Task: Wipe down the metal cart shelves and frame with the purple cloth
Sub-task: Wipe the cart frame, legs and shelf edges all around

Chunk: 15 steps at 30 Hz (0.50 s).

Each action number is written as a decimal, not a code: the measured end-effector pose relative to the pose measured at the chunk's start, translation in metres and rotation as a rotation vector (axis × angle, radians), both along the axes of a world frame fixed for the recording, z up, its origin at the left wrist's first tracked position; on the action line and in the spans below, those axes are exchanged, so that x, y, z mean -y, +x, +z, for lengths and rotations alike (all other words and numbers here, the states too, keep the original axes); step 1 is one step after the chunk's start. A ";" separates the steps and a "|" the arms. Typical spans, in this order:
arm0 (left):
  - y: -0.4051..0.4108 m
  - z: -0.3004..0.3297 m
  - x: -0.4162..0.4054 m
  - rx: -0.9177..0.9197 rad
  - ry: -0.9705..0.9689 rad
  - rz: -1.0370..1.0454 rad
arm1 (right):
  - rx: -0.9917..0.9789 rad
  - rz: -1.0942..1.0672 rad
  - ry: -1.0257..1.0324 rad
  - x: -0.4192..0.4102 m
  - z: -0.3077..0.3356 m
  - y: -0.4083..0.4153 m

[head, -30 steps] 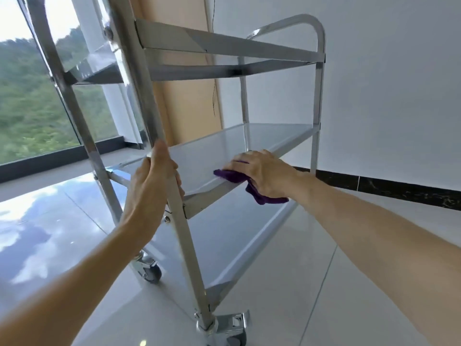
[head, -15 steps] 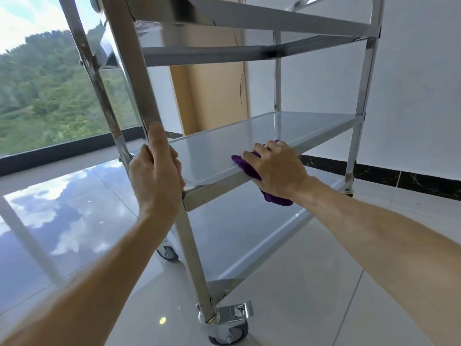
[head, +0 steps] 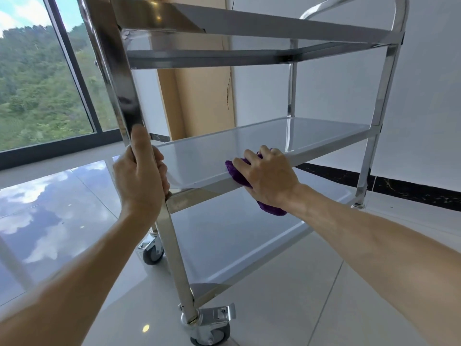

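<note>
Window [head: 37,91]: far left, at nine o'clock, green hillside outside.
Floor [head: 62,196]: glossy tiles at seven o'clock, mirroring sky and clouds.
Left hand [head: 141,179]: wrapped around the near post [head: 119,78] of the cart, thumb pointing up the post, just beside the corner of the middle shelf [head: 249,146].
Wheels: one locking wheel [head: 212,325] at six o'clock under the near post, another wheel [head: 151,250] behind it.
Cloth [head: 237,172]: purple, bunched on the middle shelf's front edge, one end hanging below the lip.
Right hand [head: 268,176]: at three o'clock of the left hand, pressing down on the cloth, fingers curled over it.
Wall [head: 424,96]: white, at two o'clock, dark skirting below.
</note>
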<state>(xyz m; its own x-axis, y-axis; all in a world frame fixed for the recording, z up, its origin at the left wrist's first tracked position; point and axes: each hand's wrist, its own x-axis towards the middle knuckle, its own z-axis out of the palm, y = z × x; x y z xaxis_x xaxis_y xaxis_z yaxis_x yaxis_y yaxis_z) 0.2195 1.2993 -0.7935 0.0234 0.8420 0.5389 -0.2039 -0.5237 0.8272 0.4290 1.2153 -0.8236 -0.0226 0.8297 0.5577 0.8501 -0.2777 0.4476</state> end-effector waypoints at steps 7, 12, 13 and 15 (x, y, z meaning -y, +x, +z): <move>0.003 0.002 -0.001 -0.015 0.000 -0.125 | 0.023 0.000 0.011 0.020 0.001 0.003; 0.012 0.001 -0.003 -0.033 -0.042 -0.225 | 0.042 -0.005 0.044 0.038 0.001 0.012; 0.015 0.001 -0.003 -0.040 -0.046 -0.233 | 0.044 -0.003 0.047 0.042 0.000 0.014; 0.022 0.001 0.000 -0.040 -0.062 -0.257 | 0.049 -0.002 0.059 0.051 -0.001 0.020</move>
<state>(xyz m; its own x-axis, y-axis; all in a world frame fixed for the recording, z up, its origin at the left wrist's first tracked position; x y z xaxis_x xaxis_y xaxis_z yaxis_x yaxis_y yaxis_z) 0.2411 1.2994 -0.7923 0.2611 0.8370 0.4809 -0.2905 -0.4069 0.8660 0.4485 1.1640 -0.8241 -0.0491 0.7958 0.6036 0.8270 -0.3064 0.4713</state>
